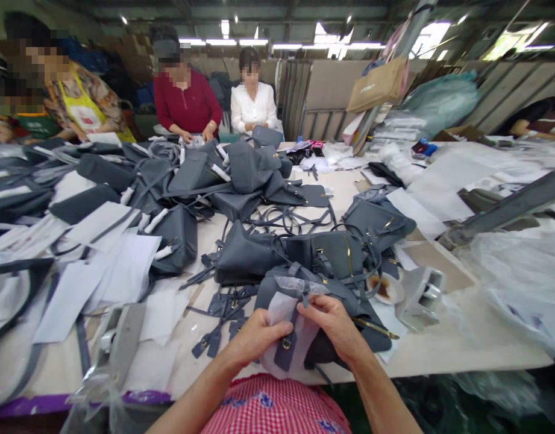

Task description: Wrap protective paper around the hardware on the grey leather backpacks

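My left hand (258,337) and my right hand (335,325) are both closed on a grey leather strap tab (286,351) with a gold ring, partly wrapped in thin white tissue paper (281,310). The tab belongs to a grey handbag (344,304) lying at the near table edge right in front of me. Behind it lie more grey handbags (254,256). Loose grey strap pieces (218,325) lie just left of my left hand.
A long work table (440,349) is covered with heaps of grey bags (232,175), white paper sheets (119,265) and clear plastic (521,283). Three people work at the far side; another sits at far right. A metal bar (507,208) slants across the right.
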Available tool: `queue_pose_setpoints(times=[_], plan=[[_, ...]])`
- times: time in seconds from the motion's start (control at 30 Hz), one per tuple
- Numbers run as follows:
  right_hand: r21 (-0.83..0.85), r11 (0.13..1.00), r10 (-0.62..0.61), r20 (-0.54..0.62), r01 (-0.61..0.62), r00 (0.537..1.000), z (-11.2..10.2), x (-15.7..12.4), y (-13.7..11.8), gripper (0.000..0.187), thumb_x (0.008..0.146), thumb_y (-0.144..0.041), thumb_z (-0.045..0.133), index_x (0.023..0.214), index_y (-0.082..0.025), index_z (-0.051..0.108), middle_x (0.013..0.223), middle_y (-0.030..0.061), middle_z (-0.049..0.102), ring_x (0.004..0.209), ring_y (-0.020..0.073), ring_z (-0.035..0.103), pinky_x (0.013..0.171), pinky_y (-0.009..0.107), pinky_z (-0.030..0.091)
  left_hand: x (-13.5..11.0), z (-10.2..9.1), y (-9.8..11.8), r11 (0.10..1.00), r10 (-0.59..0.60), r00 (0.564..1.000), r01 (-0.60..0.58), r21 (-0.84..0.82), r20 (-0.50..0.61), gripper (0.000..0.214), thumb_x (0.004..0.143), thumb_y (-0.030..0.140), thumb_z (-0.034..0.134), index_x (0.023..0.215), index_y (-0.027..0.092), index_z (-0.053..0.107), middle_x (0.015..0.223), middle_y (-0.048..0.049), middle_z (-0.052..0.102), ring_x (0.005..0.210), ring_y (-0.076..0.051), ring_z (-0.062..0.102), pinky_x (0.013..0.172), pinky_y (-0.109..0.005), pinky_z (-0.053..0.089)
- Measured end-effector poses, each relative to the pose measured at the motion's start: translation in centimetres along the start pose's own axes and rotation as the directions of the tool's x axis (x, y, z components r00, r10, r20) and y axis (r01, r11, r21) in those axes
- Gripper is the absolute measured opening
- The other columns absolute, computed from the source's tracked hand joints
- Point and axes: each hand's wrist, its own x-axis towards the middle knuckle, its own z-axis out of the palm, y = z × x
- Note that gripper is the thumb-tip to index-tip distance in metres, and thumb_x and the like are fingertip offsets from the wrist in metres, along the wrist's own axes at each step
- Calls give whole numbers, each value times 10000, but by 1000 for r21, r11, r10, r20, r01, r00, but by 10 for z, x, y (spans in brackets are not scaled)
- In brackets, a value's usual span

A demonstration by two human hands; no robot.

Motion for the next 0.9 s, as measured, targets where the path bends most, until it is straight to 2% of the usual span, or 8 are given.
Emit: queue_pose_setpoints(times=[0.1,0.2,0.33,0.4,0.5,0.6,0.8,0.9], plan=[[0,1000,-17,-44,17,999,-2,2,1,338,606,-447,829,657,-149,678,613,-24,608,546,101,499,526,226,394,-14,-6,12,1000,13,999,-12,-17,50,369,645,449,745,793,114,701,719,-15,651,620,-128,552,570,-211,400],[-24,999,-35,-42,34,999,-5,3,1,339,630,-446,816,652,-146,660,613,-23,589,545,98,490,515,222,381,-26,-22,14,988,41,985,-14,-155,169,398,701,478,705,896,131,692,803,-39,679,692,-147,601,606,-213,441],[-26,999,-24,-9,24,1000,-5,1,1,339,645,-451,807,654,-152,647,566,-34,574,490,87,478,479,214,362,-18,-42,2,918,-52,946,172,-357,321,484,724,553,627,945,124,668,749,-103,696,587,-180,638,477,-227,451],[-22,1000,-6,3,6,1000,-3,0,0,356,637,-467,807,632,-157,630,526,-39,567,451,83,468,454,211,350,-6,-41,-4,921,-79,950,185,-341,302,412,684,478,690,885,119,670,665,-76,674,501,-157,605,432,-214,427],[-5,1000,19,5,-19,1000,-1,-2,-1,375,613,-481,816,623,-160,622,502,-45,562,425,77,454,437,209,342,10,-27,-6,960,-73,979,122,-254,192,270,629,357,755,675,114,645,530,3,574,406,-82,483,424,-189,369],[3,1000,27,1,-27,1000,-1,-3,-2,372,595,-468,826,627,-153,630,512,-49,558,439,74,453,451,211,344,16,-11,3,983,-33,991,55,-173,128,310,622,378,741,529,128,583,478,32,500,410,-69,420,443,-201,320],[-29,1000,2,-20,-3,1000,-1,-4,-2,363,567,-451,831,597,-149,633,500,-58,540,440,74,435,459,221,318,14,4,30,999,44,991,-41,-27,128,348,642,394,718,483,158,518,426,76,356,409,-44,232,439,-232,134],[53,999,-7,-38,9,999,-4,-6,0,363,572,-452,834,709,-157,673,580,-39,618,481,99,504,497,233,384,19,10,36,996,57,989,-47,-76,139,325,608,386,748,517,152,542,442,69,393,416,-43,255,441,-237,130]])
